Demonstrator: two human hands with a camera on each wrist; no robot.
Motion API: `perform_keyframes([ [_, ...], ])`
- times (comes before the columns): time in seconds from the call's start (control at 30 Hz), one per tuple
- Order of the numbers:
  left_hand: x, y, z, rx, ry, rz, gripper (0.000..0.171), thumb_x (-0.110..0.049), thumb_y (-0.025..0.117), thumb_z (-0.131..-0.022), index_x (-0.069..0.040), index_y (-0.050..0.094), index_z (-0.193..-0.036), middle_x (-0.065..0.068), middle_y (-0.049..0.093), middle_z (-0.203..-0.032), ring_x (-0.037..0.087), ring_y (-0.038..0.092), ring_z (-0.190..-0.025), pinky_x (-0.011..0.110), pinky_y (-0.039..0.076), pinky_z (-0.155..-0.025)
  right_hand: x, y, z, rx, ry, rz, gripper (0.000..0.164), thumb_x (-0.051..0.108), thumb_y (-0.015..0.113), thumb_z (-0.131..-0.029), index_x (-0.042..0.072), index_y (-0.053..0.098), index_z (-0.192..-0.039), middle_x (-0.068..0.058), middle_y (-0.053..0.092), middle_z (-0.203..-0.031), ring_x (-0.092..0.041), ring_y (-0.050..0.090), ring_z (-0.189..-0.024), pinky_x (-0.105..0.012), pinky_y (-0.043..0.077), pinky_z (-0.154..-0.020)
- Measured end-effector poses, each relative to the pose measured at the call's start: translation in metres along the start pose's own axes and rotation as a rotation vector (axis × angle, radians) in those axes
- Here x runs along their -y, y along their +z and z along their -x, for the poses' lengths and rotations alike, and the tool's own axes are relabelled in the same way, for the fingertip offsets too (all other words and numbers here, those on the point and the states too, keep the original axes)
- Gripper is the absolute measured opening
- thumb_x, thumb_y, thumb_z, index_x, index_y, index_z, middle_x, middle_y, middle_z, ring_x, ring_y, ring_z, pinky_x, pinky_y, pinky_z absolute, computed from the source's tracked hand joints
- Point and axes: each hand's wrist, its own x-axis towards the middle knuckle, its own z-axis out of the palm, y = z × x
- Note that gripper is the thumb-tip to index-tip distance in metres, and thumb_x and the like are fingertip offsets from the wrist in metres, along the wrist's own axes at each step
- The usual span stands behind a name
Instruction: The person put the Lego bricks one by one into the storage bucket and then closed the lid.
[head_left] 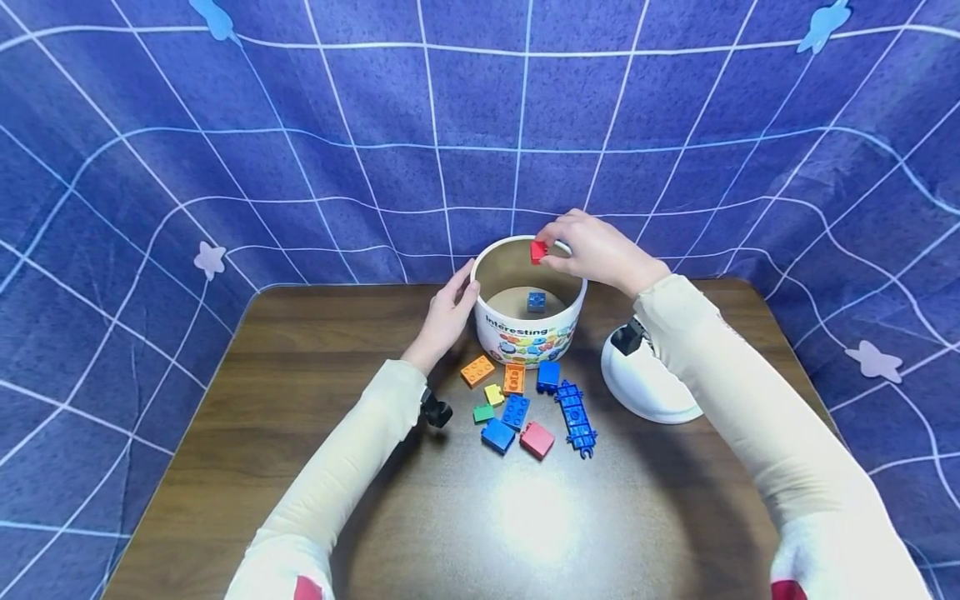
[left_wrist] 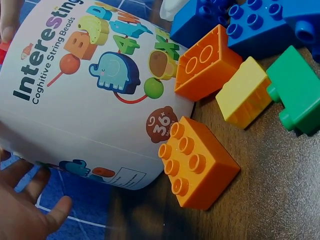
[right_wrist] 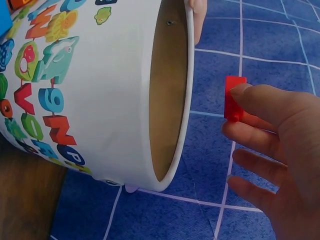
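Observation:
Above the mouth of a white printed bucket, my right hand pinches a small red toy brick between thumb and fingers. The right wrist view shows the red brick just outside the rim. My left hand rests against the bucket's left side, fingers fairly straight along the wall. In the left wrist view that hand is partly cut off by the frame edge. One blue brick lies on the bucket's floor.
Several loose bricks lie before the bucket, among them an orange brick, a yellow brick, a green brick and a pinkish-red brick. A blue linked piece lies right of them. A white lid sits under my right forearm.

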Motion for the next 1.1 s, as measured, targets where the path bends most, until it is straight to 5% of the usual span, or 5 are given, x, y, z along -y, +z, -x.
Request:
perform_keyframes([
  [1.1,0.003,-0.001,-0.001,0.005,-0.001,-0.028,0.053,-0.027,0.049,-0.112,-0.01,0.039,-0.161,0.009,0.042,-0.164,0.031,0.052,-0.142,0.045,0.044,-0.116,0.013,0.009,0.004,0.028,-0.051,-0.002,0.032,0.018,0.074,-0.098,0.0,0.071,-0.125,-0.016,0.071,-0.122,-0.034,0.06,-0.121,-0.048,0.048,-0.108],
])
